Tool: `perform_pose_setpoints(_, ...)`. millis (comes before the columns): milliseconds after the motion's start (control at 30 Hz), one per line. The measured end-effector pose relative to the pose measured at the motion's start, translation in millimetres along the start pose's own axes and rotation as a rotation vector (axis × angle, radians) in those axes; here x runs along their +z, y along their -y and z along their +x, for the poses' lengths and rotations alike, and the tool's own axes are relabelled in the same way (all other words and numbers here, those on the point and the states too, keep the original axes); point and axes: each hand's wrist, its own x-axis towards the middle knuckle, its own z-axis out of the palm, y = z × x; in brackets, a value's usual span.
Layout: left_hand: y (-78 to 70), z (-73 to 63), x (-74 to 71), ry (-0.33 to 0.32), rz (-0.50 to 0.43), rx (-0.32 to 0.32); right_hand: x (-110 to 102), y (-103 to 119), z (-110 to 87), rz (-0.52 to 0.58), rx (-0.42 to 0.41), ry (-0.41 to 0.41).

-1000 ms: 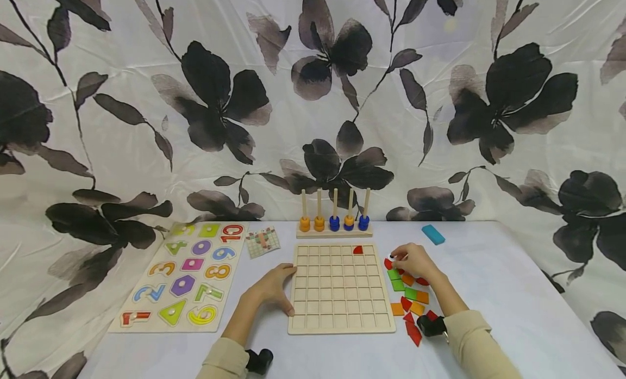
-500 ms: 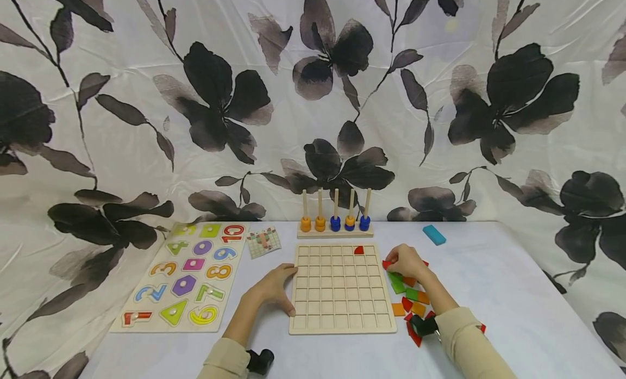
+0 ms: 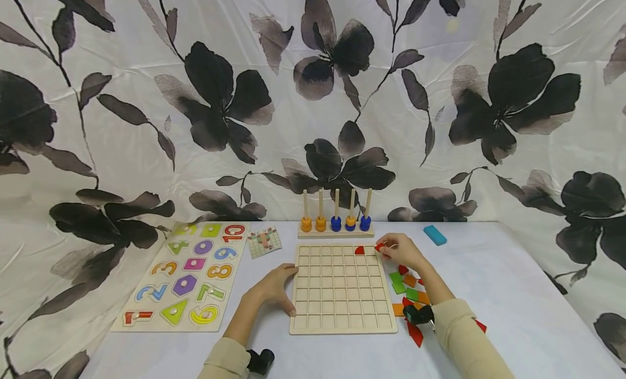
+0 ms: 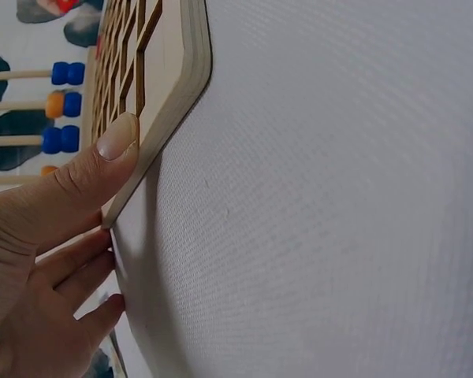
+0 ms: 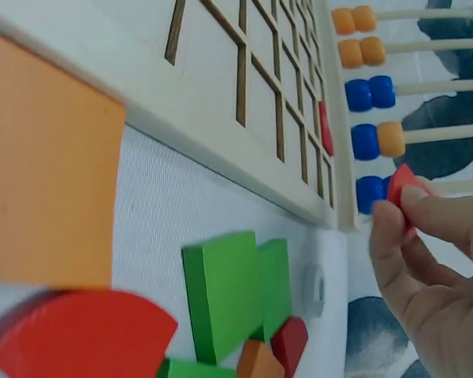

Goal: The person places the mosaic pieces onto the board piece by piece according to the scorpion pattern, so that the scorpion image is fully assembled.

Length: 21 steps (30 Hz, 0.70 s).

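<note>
A wooden grid board (image 3: 343,292) lies on the white table, with a red quarter-round tile (image 3: 359,250) in its top row. At the board's left edge my left hand (image 3: 271,286) has its fingers spread; the thumb (image 4: 114,142) presses on the rim. Between thumb and fingertips my right hand (image 3: 402,251) pinches a red tile (image 5: 402,189), just by the board's top right corner. Its full shape is partly covered by the fingers. Below that hand lie loose tiles: green (image 3: 398,286), orange (image 3: 409,281) and red (image 3: 415,334). Some are hidden by my right wrist and its camera.
Behind the board stands a peg rack (image 3: 336,234) with orange and blue beads. A number-and-shape puzzle (image 3: 163,281) and a patterned card (image 3: 264,242) lie to the left. A teal block (image 3: 435,235) sits at the back right, before a floral cloth (image 3: 313,123).
My right hand has picked a red tile from the loose ones and brought it up and left to the board's top right corner. The left hand has stayed in place.
</note>
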Motion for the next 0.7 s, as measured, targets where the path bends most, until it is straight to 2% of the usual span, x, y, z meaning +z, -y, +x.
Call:
perform_pose_setpoints(333, 0.8, 0.5, 0.3, 0.0, -0.007, 0.008, 10.9, 0.6, 12.4, -0.061, -0.094, -0.003)
perform_pose_setpoints(433, 1.0, 0.5, -0.8, 0.0, -0.01, 0.008, 16.6, 1.6, 16.3, -0.079, -0.089, -0.025)
perform_pose_setpoints(567, 1.1, -0.1, -2.1, 0.007, -0.014, 0.016, 23.7, 2.4, 19.9, -0.062, -0.031, -0.043)
perform_pose_setpoints(700, 1.5, -1.0, -2.1, 0.014, -0.021, 0.02, 27.9, 4.4, 21.2, -0.113, -0.01, -0.061)
